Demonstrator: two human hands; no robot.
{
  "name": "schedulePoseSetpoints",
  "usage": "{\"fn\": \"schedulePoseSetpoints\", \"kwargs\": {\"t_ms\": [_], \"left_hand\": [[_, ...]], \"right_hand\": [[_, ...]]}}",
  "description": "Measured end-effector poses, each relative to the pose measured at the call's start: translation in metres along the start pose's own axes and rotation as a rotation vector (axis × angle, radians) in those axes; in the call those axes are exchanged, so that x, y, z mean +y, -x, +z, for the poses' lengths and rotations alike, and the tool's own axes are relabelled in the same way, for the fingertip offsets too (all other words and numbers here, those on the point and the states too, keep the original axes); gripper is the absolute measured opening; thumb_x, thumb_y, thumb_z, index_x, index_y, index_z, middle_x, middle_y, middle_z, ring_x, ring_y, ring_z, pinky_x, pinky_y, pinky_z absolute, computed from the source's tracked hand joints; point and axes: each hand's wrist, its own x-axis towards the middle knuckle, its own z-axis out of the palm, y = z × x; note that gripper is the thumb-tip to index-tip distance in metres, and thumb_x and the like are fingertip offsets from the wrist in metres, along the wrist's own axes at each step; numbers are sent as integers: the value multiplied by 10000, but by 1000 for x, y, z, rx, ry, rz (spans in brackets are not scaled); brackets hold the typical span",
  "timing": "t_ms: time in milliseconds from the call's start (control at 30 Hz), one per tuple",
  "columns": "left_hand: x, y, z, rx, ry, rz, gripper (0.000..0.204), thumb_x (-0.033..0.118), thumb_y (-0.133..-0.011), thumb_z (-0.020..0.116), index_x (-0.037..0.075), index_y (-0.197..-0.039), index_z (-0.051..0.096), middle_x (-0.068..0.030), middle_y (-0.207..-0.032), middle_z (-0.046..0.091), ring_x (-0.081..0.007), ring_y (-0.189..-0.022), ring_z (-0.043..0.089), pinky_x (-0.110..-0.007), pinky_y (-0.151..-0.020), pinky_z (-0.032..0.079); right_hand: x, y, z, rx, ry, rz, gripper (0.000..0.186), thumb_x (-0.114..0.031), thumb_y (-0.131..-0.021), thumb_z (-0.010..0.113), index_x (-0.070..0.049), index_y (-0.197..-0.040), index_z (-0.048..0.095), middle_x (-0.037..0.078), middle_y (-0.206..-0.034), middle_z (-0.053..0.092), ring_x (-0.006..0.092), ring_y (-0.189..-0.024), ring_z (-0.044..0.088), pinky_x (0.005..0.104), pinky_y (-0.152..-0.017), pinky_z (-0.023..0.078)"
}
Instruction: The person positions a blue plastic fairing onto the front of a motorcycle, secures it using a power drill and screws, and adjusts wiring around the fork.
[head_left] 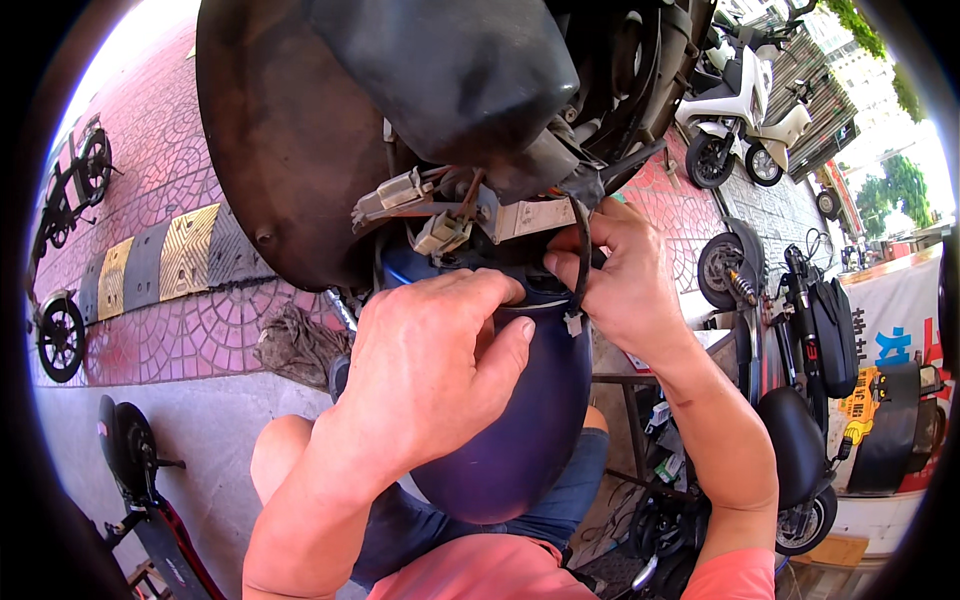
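Observation:
A rounded dark blue-purple body panel point(510, 430) of a vehicle stands between my knees. My left hand point(430, 350) lies over its upper edge, fingers curled into the gap with the tips hidden, thumb near the panel. On the other side of the gap, my right hand point(625, 275) is closed in a pinch; what lies between its fingertips is hidden. A black cable point(584, 250) passes across those fingers, with a small pale connector point(573, 324) at its lower end. Above my left hand hang pale plug connectors point(395, 197) beside a metal bracket point(535, 220).
A large dark plastic housing point(450, 75) overhangs both hands. A crumpled rag point(298, 345) lies on the paving at left, near a yellow-and-black ramp point(185, 255). Parts and tools crowd a low stand point(625, 400) at right. Several scooters stand around, including a white one point(735, 100).

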Motion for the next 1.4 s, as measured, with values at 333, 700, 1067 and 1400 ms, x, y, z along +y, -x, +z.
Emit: {"fn": "schedulePoseSetpoints", "kwargs": {"t_ms": [333,700,1067,1400], "left_hand": [[1,0,3,9,0,-7,219,96,-945,799,-27,-1124,777,-120,-735,690,-223,-612,658,-356,-606,533],[3,1,3,14,-8,-1,222,99,-942,802,-31,-1120,774,-124,-744,692,-233,-616,656,-356,-607,529],[4,3,4,22,-5,-2,232,102,-936,808,-27,-1125,771,-132,-796,698,-251,-654,668,-366,-619,528],[4,4,3,19,-21,-14,228,105,-929,809,-26,-1111,769,-145,-801,696,-280,-668,676,-390,-625,526]], "right_hand": [[-5,-1,-4,-59,31,85,192,-175,-819,869,-13,-918,842,165,-975,716,388,-1056,677,489,-903,541],[2,3,-1,-45,-87,87,176,-177,-857,840,-28,-947,859,154,-984,721,371,-1038,654,464,-925,531],[8,-1,3,-43,-64,70,232,-221,-834,873,-9,-926,849,177,-961,686,377,-1039,660,481,-907,530],[3,0,-4,-84,-54,101,238,-195,-826,872,-3,-963,850,175,-966,682,373,-1031,678,467,-892,540]]}}
